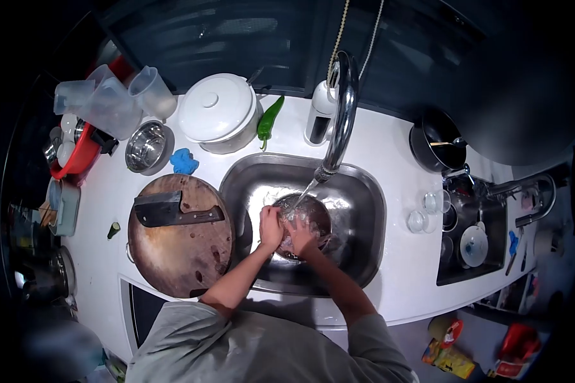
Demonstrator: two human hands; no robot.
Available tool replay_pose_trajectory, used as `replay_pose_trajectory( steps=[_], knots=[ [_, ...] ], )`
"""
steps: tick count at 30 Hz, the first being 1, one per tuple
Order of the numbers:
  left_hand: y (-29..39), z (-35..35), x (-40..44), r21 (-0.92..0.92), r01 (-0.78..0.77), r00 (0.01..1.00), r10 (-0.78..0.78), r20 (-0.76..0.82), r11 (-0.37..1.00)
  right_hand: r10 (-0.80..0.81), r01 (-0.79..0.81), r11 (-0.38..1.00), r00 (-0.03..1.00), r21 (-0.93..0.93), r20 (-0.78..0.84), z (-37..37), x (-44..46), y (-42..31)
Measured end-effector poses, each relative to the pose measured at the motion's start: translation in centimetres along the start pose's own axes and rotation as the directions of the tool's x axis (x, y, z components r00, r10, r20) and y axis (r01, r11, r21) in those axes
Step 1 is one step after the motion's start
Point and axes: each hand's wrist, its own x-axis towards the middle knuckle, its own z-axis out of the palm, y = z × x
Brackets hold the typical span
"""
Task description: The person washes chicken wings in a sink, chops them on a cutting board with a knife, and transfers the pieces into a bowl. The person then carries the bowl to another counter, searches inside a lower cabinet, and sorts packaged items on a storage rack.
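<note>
A round bowl (pixel 318 214) stands in the steel sink (pixel 364 223), and water runs into it from the curved faucet (pixel 347 96). My left hand (pixel 271 226) is at the bowl's left rim, its fingers bent over the edge; whether they grip the rim is unclear. My right hand (pixel 300 235) reaches into the bowl with its fingers spread in the water. Something pale and reddish lies under the right hand, too small to make out. Left of the sink, a cleaver (pixel 166 209) rests on a round wooden chopping board (pixel 172 255).
Behind the sink are a white lidded pot (pixel 216 108), a green pepper (pixel 271 121) and a white dispenser (pixel 318 115). A steel bowl (pixel 147 148) and blue cloth (pixel 184 161) lie behind the board. Glasses (pixel 416 221) and a black pan (pixel 436 137) stand to the right.
</note>
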Motion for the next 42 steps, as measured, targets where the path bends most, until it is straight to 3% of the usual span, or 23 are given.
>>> replay_pose_trajectory(
  steps=[1,2,3,4,5,6,7,8,10,11,14,15,18,19,22,23,25,28,30,31,35,39,42],
  knots=[
    [1.2,-1.4,-0.3,0.201,-0.010,0.999,0.016,-0.027,0.980,-0.053,0.057,0.998,0.994,0.039,-0.093,4.4,3.0,1.8],
    [1.7,-2.1,-0.5,0.217,0.085,0.994,-0.069,-0.081,0.972,-0.106,0.120,0.990,0.977,0.068,-0.185,8.6,6.0,3.5],
    [0.1,-1.3,-1.2,0.128,0.234,0.972,-0.231,-0.044,0.964,-0.157,0.186,0.979,0.949,0.084,-0.275,12.7,8.8,5.1],
    [-1.9,-0.4,-1.7,0.043,0.379,0.925,-0.380,0.007,0.924,-0.259,0.259,0.964,0.860,-0.060,-0.439,13.2,9.3,5.4],
    [-2.7,-0.8,-1.5,0.121,0.651,0.718,-0.659,0.224,0.749,-0.349,0.271,0.937,0.734,-0.220,-0.583,13.6,9.8,5.7],
    [-2.0,-1.7,-1.1,-0.050,0.888,0.428,-0.784,0.449,0.456,-0.452,0.260,0.891,0.577,-0.372,-0.681,13.6,10.1,5.8],
    [-3.7,-1.0,-1.9,-0.190,0.903,0.417,-0.684,0.599,0.384,-0.037,0.086,0.975,0.971,0.203,-0.234,7.3,7.0,2.9],
    [-5.4,-0.2,-2.8,-0.311,0.907,0.420,-0.549,0.723,0.284,0.015,0.046,0.930,0.987,0.365,-0.162,4.7,5.3,1.8],
    [-3.6,-1.7,-2.5,-0.320,0.900,0.435,-0.549,0.714,0.298,0.085,-0.070,0.759,0.996,0.647,0.008,2.5,3.8,0.8],
    [-2.5,-2.5,-2.4,-0.325,0.896,0.442,-0.549,0.710,0.302,0.048,0.092,0.864,0.964,0.496,-0.262,7.3,6.0,1.4],
    [-1.7,-3.3,-2.2,-0.397,0.794,0.605,-0.532,0.592,0.461,0.011,0.197,0.727,0.955,0.658,-0.298,6.0,4.9,0.0],
    [-0.2,-4.5,-2.0,-0.274,0.741,0.657,-0.574,0.490,0.613,0.022,0.185,0.715,0.958,0.674,-0.287,6.3,5.2,-0.5],
    [2.3,-6.3,-1.5,-0.062,0.664,0.706,-0.597,0.381,0.745,0.000,0.271,0.572,0.944,0.774,-0.331,5.4,5.1,-1.8],
    [1.2,-6.0,-1.7,0.066,0.450,0.840,-0.447,0.308,0.891,-0.019,0.273,0.490,0.953,0.828,-0.303,5.6,5.5,-2.3],
    [3.9,-8.5,-1.4,0.163,0.419,0.863,-0.447,0.234,0.893,-0.020,0.436,0.274,0.894,0.857,-0.448,5.6,5.5,-4.7],
    [5.3,-9.9,-1.3,0.171,0.375,0.881,-0.408,0.241,0.911,-0.031,0.385,0.158,0.922,0.909,-0.385,5.5,5.8,-5.2],
    [7.3,-11.9,-1.0,0.195,0.348,0.891,-0.388,0.237,0.917,-0.076,0.352,0.154,0.936,0.923,-0.344,4.7,6.8,-5.7],
    [9.6,-14.2,-0.8,0.266,0.231,0.935,-0.289,0.207,0.936,0.050,0.427,-0.182,0.904,0.886,-0.425,3.0,5.6,-8.2],
    [11.9,-15.3,-1.2,0.329,0.156,0.968,-0.211,0.138,0.931,0.052,0.211,-0.619,0.972,0.757,-0.229,0.9,3.4,-9.6],
    [12.2,-15.6,-1.3,0.372,0.111,0.976,-0.171,0.132,0.922,0.043,0.179,-0.656,0.979,0.733,-0.200,0.2,3.2,-10.0],
    [15.7,-16.9,-2.1,0.573,0.058,0.995,-0.097,0.036,0.817,0.020,0.146,-0.636,0.985,0.757,-0.173,-1.2,1.9,-11.0],
    [16.2,-15.5,-3.5,0.829,-0.016,0.993,0.107,-0.053,0.559,0.011,0.177,-0.527,0.979,0.831,-0.201,-1.7,0.5,-10.8],
    [16.9,-16.5,-4.2,0.712,0.000,0.999,0.024,-0.025,0.702,0.006,0.259,-0.348,0.962,0.901,-0.274,-3.0,-0.3,-10.3]
  ],
)
